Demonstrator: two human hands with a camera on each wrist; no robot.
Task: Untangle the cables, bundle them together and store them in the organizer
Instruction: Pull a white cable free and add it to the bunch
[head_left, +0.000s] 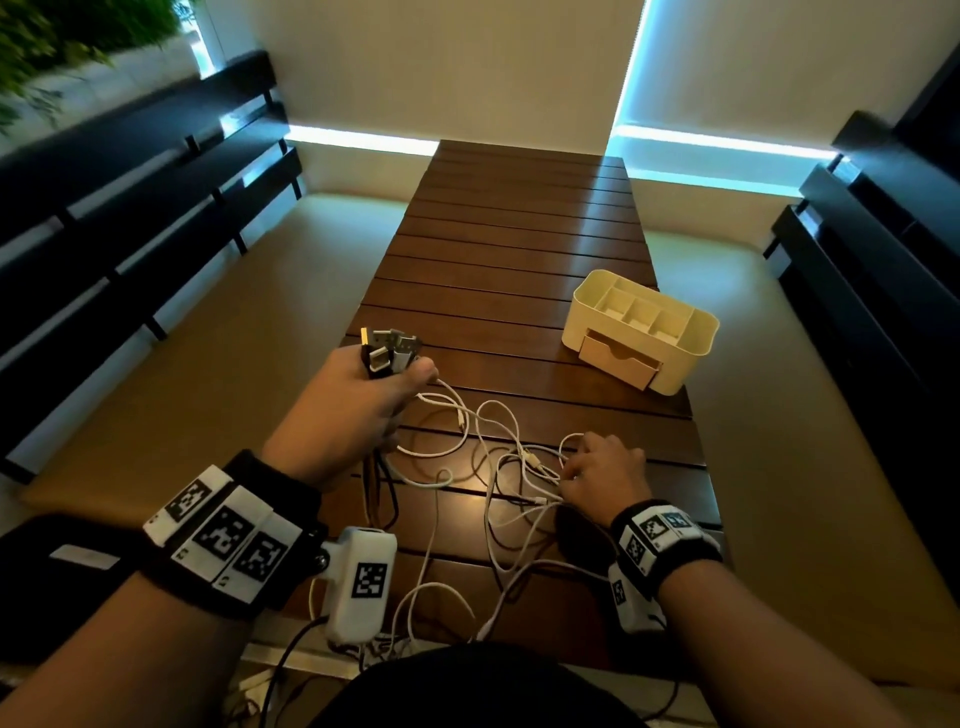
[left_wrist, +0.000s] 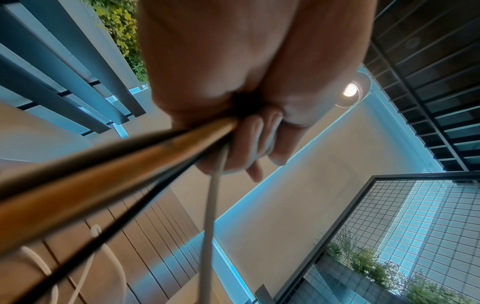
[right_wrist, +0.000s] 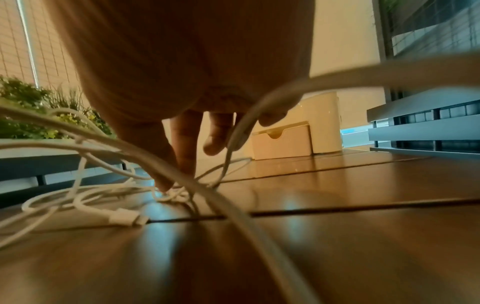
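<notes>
Cables (head_left: 483, 467) lie tangled across the near part of the slatted wooden table (head_left: 519, 234), white and dark strands looping between the two hands and trailing off the near edge. The left hand (head_left: 358, 400) is raised above the table, fingers curled tight around a bunch of plugs (head_left: 387, 351) that stick up out of the fist, with the cords hanging down from it. The right hand (head_left: 605, 475) is low over the tangle, thumb and forefinger pinching a white strand at the knot, the other fingers loose. The organizer (head_left: 641, 332) stands further back on the right, well apart from the cables, its compartments holding nothing visible.
</notes>
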